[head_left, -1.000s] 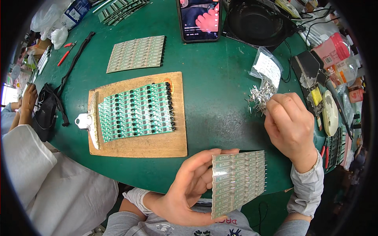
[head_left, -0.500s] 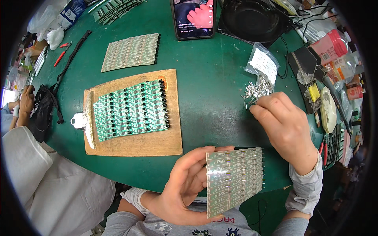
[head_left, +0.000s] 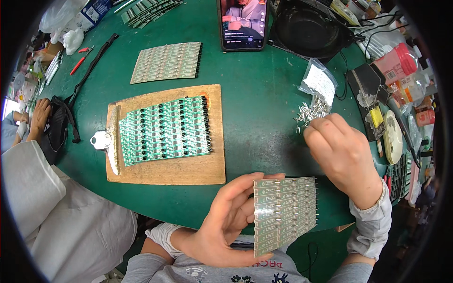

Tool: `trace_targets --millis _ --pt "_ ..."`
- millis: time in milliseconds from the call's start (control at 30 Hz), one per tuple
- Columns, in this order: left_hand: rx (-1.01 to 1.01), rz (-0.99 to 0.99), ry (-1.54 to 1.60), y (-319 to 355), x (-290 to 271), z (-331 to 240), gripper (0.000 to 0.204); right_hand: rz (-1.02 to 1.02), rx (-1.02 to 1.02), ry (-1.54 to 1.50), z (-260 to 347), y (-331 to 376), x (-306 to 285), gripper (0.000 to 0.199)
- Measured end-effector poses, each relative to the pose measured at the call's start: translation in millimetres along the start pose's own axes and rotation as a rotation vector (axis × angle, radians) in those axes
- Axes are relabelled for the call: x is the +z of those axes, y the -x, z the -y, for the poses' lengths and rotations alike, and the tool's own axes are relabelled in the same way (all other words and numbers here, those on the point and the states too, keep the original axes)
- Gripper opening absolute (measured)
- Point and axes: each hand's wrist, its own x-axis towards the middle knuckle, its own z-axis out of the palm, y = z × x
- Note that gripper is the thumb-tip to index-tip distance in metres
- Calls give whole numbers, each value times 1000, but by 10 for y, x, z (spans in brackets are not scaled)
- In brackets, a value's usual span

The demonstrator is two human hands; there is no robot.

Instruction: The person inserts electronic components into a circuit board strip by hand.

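Note:
My left hand (head_left: 222, 221) holds a panel of small circuit boards (head_left: 285, 214) by its edges, tilted above the table's near edge. Thin metal pins stick out along the panel's right side. My right hand (head_left: 342, 158) has its thumb and fingertips pinched together at the near side of a pile of small silvery pins (head_left: 312, 111); what is between the fingertips is hidden. The pins spill from a clear plastic bag (head_left: 320, 81) with a white label. To the left, a wooden clipboard (head_left: 165, 173) carries a green board panel (head_left: 165, 129) with black parts.
Another panel (head_left: 166, 62) lies beyond the clipboard. A phone (head_left: 243, 26) stands at the back beside a black pan (head_left: 309, 28). At right are a soldering iron (head_left: 401, 120) and a pale oval dish (head_left: 392, 137). Red pliers (head_left: 81, 61) and a co-worker's hand (head_left: 40, 113) are at left.
The whole view has shifted slightly, with table items appearing further right. My right hand stays at the pin pile, and my left keeps hold of the panel. The phone's picture has changed.

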Motion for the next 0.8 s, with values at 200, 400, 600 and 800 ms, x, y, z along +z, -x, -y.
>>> trace_targets --millis 200,400,600,800 --pt "-19 -30 -36 -13 -3 -9 122 -277 82 -362 108 101 -86 26" --pt "-9 -19 34 -20 9 -40 112 -192 159 -1077 352 198 -329 23" --pt "-20 -7 -16 -20 11 -57 112 -151 122 -1220 453 198 -218 24" --pt "-65 -29 -148 -25 -16 -72 128 -160 129 -1229 477 187 -144 25"
